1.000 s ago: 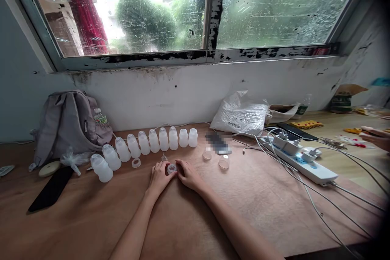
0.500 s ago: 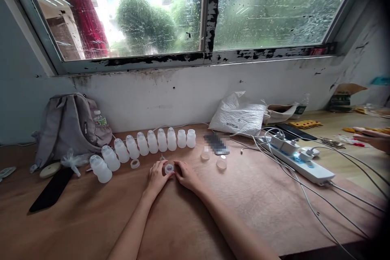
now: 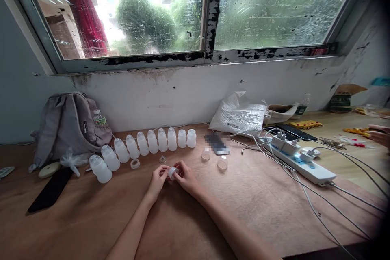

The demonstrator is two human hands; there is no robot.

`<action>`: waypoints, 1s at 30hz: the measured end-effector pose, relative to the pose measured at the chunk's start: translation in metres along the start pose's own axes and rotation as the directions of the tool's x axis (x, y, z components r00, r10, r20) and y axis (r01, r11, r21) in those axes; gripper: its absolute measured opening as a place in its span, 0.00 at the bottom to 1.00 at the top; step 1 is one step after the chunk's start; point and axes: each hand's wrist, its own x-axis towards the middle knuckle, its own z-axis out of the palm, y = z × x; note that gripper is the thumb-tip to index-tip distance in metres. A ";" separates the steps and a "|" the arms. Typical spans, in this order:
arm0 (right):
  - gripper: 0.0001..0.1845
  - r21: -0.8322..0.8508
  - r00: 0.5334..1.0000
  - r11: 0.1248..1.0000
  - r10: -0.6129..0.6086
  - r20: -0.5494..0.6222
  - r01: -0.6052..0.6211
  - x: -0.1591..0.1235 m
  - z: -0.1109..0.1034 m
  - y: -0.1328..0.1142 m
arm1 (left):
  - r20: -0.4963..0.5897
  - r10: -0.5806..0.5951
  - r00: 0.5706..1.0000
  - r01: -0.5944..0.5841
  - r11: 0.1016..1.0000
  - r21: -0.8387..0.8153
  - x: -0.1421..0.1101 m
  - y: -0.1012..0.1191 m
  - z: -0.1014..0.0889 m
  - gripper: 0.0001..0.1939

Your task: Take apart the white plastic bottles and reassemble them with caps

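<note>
Both hands meet over the middle of the bench (image 3: pixel 91 219), fingers pinched from either side on one small clear cap (image 3: pixel 173 173), held just off the wood and tipped on edge: the left hand (image 3: pixel 158 182) grips its near side with thumb and forefinger, the right hand (image 3: pixel 186 178) closes on the far side. By the look of it the cap is being turned or fitted between the fingertips, so the step in hand is readying this one piece; whether something sits inside it is too small to tell. Just beyond the hands lie a loose ring (image 3: pixel 135 164) and a tiny funnel-like part (image 3: pixel 162 159), and to the right two clear discs (image 3: pixel 222 164). Behind them a curved row of white bottles (image 3: pixel 146 146) runs toward a grey backpack (image 3: pixel 68 126). A phone (image 3: pixel 50 189) lies far left, a power strip (image 3: pixel 300 161) with cables to the right. A next move would call for a steady two-sided grip, since the cap is small and slick.
</note>
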 end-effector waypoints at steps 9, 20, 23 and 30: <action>0.06 0.056 0.982 0.987 0.154 -0.113 -0.149 0.002 0.001 0.004 | 0.001 0.050 0.999 -0.050 0.992 0.115 -0.012 0.013 0.010 0.16; 0.06 0.112 0.978 0.981 0.171 -0.122 -0.157 0.004 0.005 0.013 | 0.021 0.170 0.985 -0.153 0.820 0.551 -0.018 0.015 0.012 0.12; 0.06 0.112 0.979 0.980 0.176 -0.107 -0.164 0.005 0.006 0.011 | 0.030 0.166 0.986 -0.152 0.798 0.583 -0.018 0.014 0.012 0.11; 0.06 0.104 0.975 0.975 0.205 -0.083 -0.196 0.006 0.005 0.008 | 0.034 0.185 0.982 -0.165 0.758 0.632 -0.018 0.011 0.013 0.11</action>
